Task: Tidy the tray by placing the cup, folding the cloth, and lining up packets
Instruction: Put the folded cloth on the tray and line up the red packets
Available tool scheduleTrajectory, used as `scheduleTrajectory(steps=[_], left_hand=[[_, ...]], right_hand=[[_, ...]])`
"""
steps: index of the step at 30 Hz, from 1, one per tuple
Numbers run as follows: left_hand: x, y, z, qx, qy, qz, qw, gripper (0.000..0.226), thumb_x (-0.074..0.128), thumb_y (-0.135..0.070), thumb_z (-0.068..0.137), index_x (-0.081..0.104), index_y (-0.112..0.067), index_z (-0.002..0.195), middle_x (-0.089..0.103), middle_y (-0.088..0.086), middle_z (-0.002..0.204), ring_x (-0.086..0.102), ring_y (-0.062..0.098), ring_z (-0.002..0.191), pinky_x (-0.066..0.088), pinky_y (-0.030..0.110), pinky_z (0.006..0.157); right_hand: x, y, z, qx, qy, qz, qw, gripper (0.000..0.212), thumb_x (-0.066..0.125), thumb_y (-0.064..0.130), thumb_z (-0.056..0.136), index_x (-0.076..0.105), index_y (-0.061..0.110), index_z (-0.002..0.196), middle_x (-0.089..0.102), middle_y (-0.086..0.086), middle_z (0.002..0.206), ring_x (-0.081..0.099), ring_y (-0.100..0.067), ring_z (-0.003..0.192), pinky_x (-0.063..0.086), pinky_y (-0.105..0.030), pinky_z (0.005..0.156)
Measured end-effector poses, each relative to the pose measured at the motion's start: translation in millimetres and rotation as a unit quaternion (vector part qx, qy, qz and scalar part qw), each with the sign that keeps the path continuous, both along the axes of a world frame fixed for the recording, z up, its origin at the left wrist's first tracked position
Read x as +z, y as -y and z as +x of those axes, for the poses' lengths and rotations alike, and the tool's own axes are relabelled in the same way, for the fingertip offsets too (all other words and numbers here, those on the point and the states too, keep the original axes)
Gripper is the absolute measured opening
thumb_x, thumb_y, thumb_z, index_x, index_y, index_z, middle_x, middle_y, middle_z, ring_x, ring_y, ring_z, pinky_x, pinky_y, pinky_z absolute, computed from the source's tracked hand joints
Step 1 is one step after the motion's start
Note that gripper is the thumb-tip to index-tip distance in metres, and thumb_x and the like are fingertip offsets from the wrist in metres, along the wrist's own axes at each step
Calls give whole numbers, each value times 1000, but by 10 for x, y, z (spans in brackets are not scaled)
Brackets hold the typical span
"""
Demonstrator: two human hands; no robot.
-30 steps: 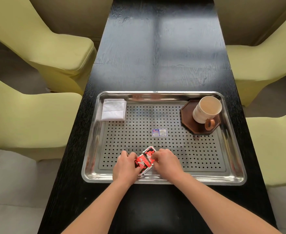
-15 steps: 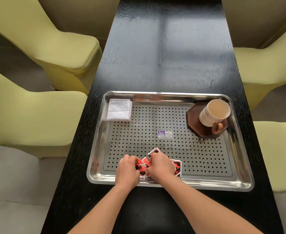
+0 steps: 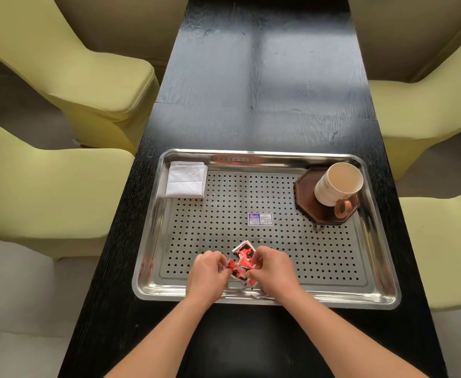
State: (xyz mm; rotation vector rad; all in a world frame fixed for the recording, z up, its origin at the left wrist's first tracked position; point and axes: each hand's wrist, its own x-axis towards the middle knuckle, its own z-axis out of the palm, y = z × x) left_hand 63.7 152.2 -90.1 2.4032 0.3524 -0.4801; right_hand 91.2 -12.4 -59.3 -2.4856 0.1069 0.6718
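partly, hands (image 3: 240, 274) cover the packets (image 3: 243, 261).

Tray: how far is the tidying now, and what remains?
Done: the cup stands on the coaster, and the cloth lies folded in the far left corner. In hand: the left hand and right hand pinch the red packets, which overlap askew near the front rim of the tray. Left: lining them up.

A long black wood-grain worktop (image 3: 264, 91) runs away from the viewer over a pale grey floor (image 3: 11, 309), flanked by two yellow-green upholstered chairs on the left (image 3: 46, 186) and two on the right (image 3: 428, 113), with a dark brown octagonal coaster (image 3: 305, 197) near its right edge.
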Motion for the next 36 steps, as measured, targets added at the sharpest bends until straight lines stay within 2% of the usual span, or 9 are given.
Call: scheduleTrajectory(steps=[3, 6, 10, 13, 15, 18, 25, 32, 36], left_hand=[[33, -55, 108, 7, -52, -27, 998, 8, 68, -23, 89, 64, -28, 83, 66, -7, 87, 61, 14, 87, 47, 31, 75], [59, -141, 231, -33, -94, -14, 995, 4, 69, -20, 89, 70, -24, 87, 68, -6, 90, 62, 14, 86, 46, 29, 74], [107, -138, 402, -78, -121, 0, 990, 11, 68, -17, 88, 73, -24, 82, 70, -7, 82, 63, 13, 81, 53, 32, 77], [110, -87, 430, -43, -75, -11, 996, 18, 65, -16, 92, 76, -22, 104, 74, -5, 102, 66, 14, 94, 53, 32, 88], [105, -93, 388, -12, -51, -13, 999, 25, 58, -13, 95, 75, -20, 112, 73, -3, 113, 66, 15, 102, 51, 32, 94], [78, -110, 294, 0, -35, -5, 999, 24, 55, -17, 94, 75, -20, 107, 72, -2, 110, 64, 14, 98, 50, 32, 89], [28, 19, 222, -11, -48, -9, 999, 32, 71, -35, 87, 73, -20, 115, 64, 1, 106, 62, 15, 97, 46, 27, 83], [0, 144, 178, -80, -24, 11, 996, 45, 74, -20, 86, 63, -23, 129, 50, -3, 107, 55, 17, 106, 53, 37, 92], [-17, 145, 171, -93, -11, 23, 995, 46, 74, -20, 87, 63, -25, 131, 48, -4, 105, 46, 15, 110, 50, 36, 96]], right_hand=[[11, 81, 18, -28, 19, 11, 999, 16, 77, 17, 78, 69, 24, 90, 67, 8, 80, 64, -15, 76, 55, -36, 70], [19, 97, -14, -38, 76, 3, 996, 11, 72, 32, 86, 68, 23, 87, 63, 8, 80, 58, -12, 75, 43, -29, 61], [-23, 26, -53, 13, 151, 7, 988, 7, 70, 15, 84, 65, 18, 88, 59, 3, 85, 57, -17, 77, 45, -30, 64], [-75, -68, -110, 123, 93, 13, 988, 16, 73, 25, 80, 66, 19, 93, 58, 3, 93, 59, -20, 87, 44, -31, 70], [-117, -98, -139, 138, 53, 15, 989, 19, 73, 32, 79, 69, 21, 94, 59, 4, 96, 60, -19, 90, 46, -31, 73], [-145, -45, -101, 79, 79, -5, 994, 14, 69, 26, 86, 72, 21, 99, 61, 5, 103, 60, -17, 94, 51, -32, 79], [-212, -147, -80, 149, 32, -78, 985, 27, 66, 22, 87, 65, 17, 113, 62, -3, 112, 61, -26, 103, 53, -38, 84], [-112, 235, -5, -6, 112, -72, 991, 25, 69, 32, 89, 68, 24, 112, 61, 6, 103, 58, -12, 95, 48, -27, 77], [-105, 612, 24, -45, 20, -128, 991, 35, 72, 48, 83, 61, 26, 109, 58, 3, 105, 58, -16, 90, 48, -30, 71]])
